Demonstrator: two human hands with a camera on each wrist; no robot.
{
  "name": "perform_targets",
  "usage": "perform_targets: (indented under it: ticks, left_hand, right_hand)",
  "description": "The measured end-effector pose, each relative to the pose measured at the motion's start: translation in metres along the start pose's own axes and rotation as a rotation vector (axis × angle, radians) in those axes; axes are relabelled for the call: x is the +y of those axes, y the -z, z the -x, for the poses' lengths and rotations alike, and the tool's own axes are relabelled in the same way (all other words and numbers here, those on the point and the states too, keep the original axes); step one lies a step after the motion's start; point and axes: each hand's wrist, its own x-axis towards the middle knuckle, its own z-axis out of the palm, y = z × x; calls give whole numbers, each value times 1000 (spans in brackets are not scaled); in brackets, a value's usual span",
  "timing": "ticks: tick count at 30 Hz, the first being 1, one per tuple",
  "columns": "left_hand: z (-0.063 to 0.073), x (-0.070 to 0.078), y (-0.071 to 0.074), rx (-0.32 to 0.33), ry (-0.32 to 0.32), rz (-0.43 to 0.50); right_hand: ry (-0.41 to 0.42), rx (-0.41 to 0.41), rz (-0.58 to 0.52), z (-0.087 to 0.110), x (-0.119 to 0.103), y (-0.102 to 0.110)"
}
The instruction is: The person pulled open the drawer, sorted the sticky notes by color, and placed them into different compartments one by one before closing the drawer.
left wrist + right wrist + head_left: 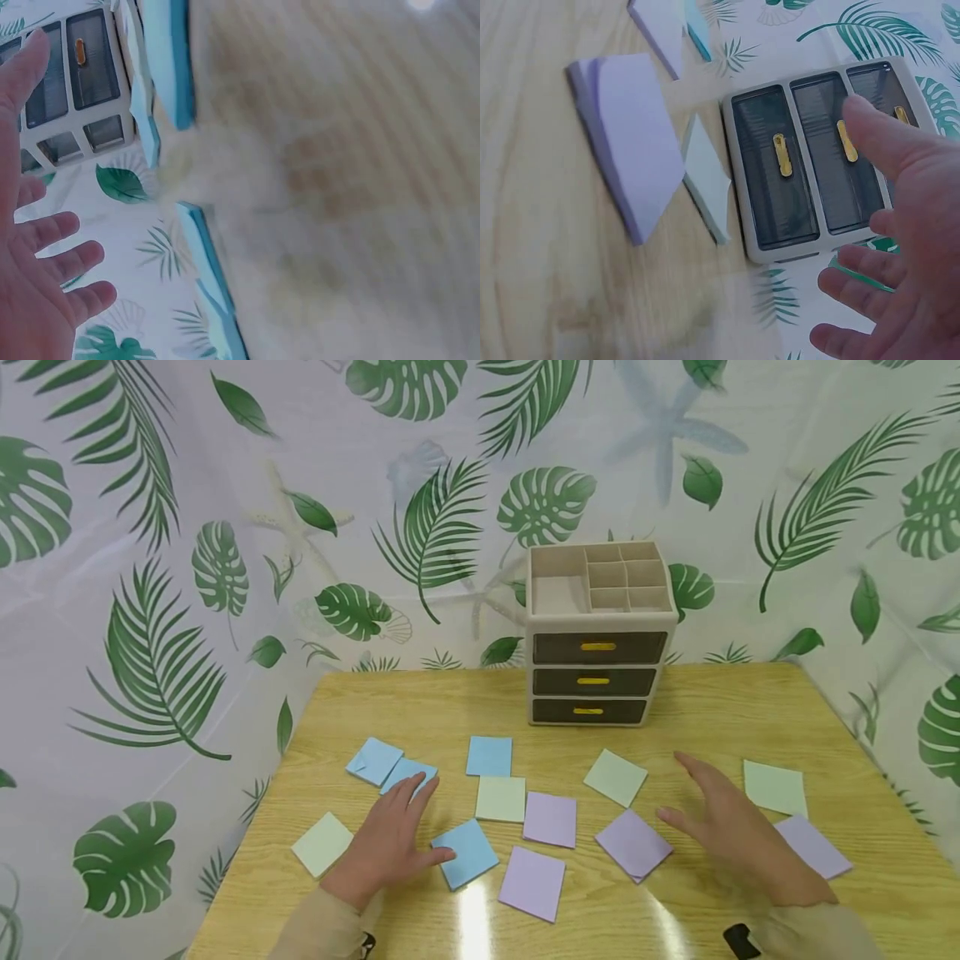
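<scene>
Your hands both look empty in the head view. Left hand (392,837), lower centre-left: fingers spread, fairly straight, thumb out, gripping nothing. Fingertips overlap one blue pad (402,772), thumb overlaps a second, lower blue pad (469,862); contact, can't tell. Pale green pad (321,843) just left of your wrist.

Right hand (726,818), lower right: open wide, thumb apart from fingers, nothing held. It sits between a purple pad (634,846) on its left and a lilac pad (816,847) on its right, the latter partly hidden by your hand.

More blue, green and purple pads lie flat across the middle of the bench (247,914). Drawer unit (592,625) stands upright at the bench's back, upper right of centre: three dark drawers, yellow handles, divided top. Leaf-print sheet (247,485) fills the background.
</scene>
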Motion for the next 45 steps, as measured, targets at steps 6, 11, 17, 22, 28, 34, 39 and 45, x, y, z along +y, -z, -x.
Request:
perform_targets:
  ticks: [6, 11, 17, 22, 28, 34, 39, 45]
  left_hand:
    - [-21, 12, 14, -11, -14, 111]
    - [-54, 22, 30, 17, 26, 285]
    - [-93, 33, 48, 26, 83, 503]
    - [-119, 38, 55, 37, 68, 448]
    - [-161, 45, 69, 123, 21, 319]
    - [-207, 57, 86, 178, -54, 164]
    - [-238, 66, 99, 169, -54, 71]
    - [-265, 83, 109, 31, -64, -135]
  right_hand:
    - [-25, 94, -120, -17, -13, 14]
    - [-37, 154, -202, -39, -26, 33]
    - [-51, 219, -212, -67, -33, 56]
    - [-80, 251, -240, -88, -38, 76]
    - [-88, 268, -212, -117, -44, 96]
    - [-92, 268, -110, -149, -52, 115]
    - [-116, 242, -77, -169, -58, 132]
    - [-122, 172, -11, -189, -60, 142]
